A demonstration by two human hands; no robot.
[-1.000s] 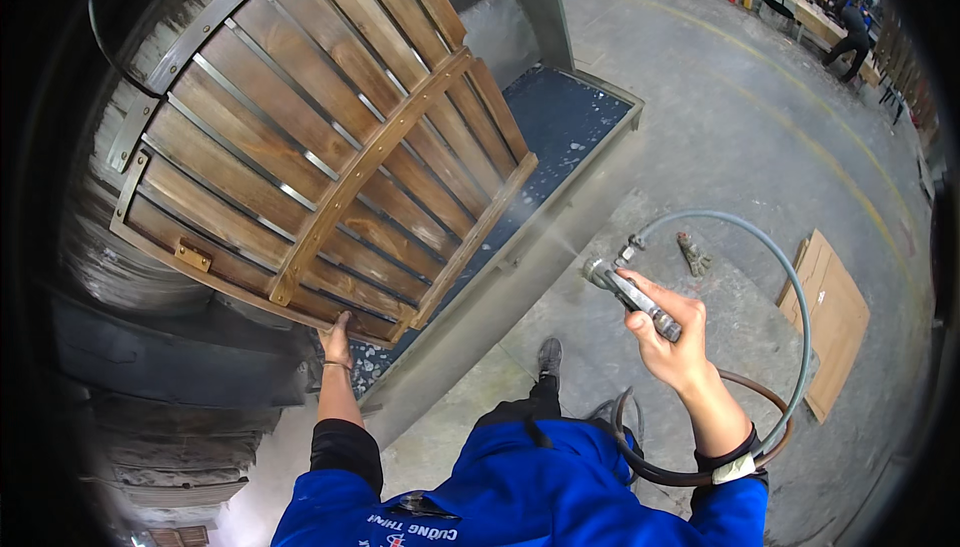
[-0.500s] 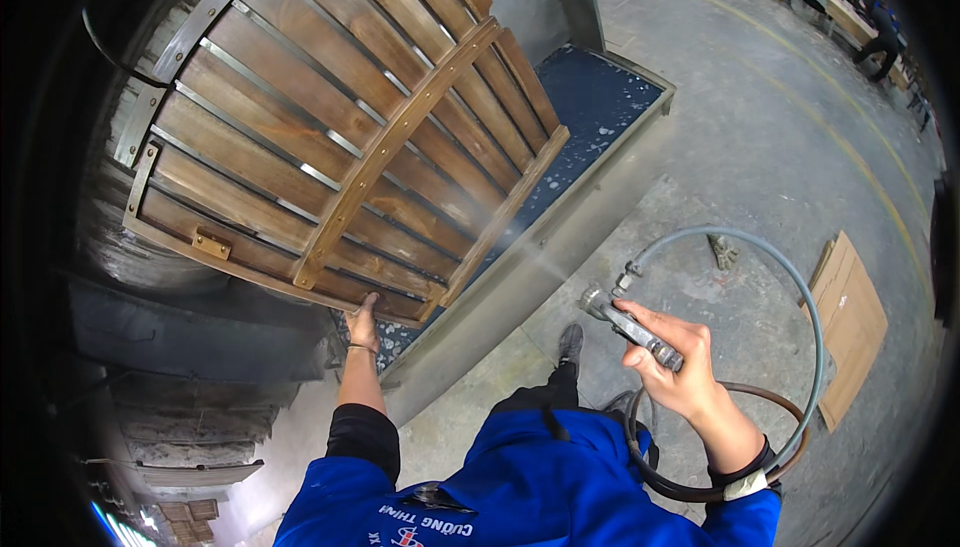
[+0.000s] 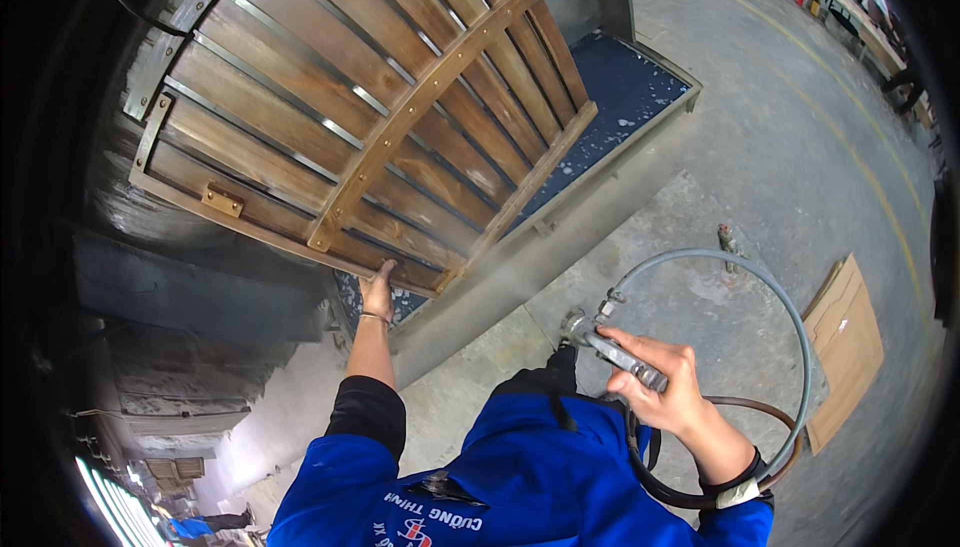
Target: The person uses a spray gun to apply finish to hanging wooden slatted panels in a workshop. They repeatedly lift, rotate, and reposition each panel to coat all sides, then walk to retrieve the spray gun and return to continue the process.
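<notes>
A large brown slatted wooden panel (image 3: 428,99), with a curved batten across it, stands tilted over a metal trough. My left hand (image 3: 377,297) grips its near lower edge, the thumb showing over the wood. In my right hand (image 3: 668,382) is a metal spray gun (image 3: 628,357), its nozzle end turned toward the panel's lower right corner. Pale haze hangs between the two. A grey hose (image 3: 758,269) loops from the gun round to my right forearm, where pale tape fastens it beside a darker hose. The fingers around the gun's handle are partly hidden.
The trough (image 3: 600,182) has a raised metal rim and a dark blue, white-flecked bed. Flat brown boards (image 3: 848,352) lie on the concrete floor at right, near a small dirty object (image 3: 728,239). Other people work at benches far right; another person (image 3: 205,525) shows at lower left.
The spray gun and my right hand have moved left and slightly down in view. The panel and trough appear shifted right and up. The spray plume looks fainter now. Both hands keep their holds.
</notes>
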